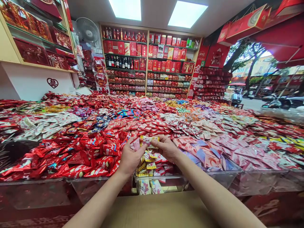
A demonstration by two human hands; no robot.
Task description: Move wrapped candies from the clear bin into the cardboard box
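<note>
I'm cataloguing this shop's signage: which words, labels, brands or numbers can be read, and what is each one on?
"囍": the heart-shaped sign on the white wall.
"金冠": the vertical red strip beside the back shelves.
"选金": the red panel below the left bins; neighbouring characters are unclear.
Too small or blurred: print on the held yellow-and-white packet, fan and gift boxes.

Held packet point(149, 141): white printed middle, yellow ends. Held sachet point(135, 144): pale pink. Left bags point(95, 154): red, white-and-blue print. Cardboard point(154, 211): plain tan.
</note>
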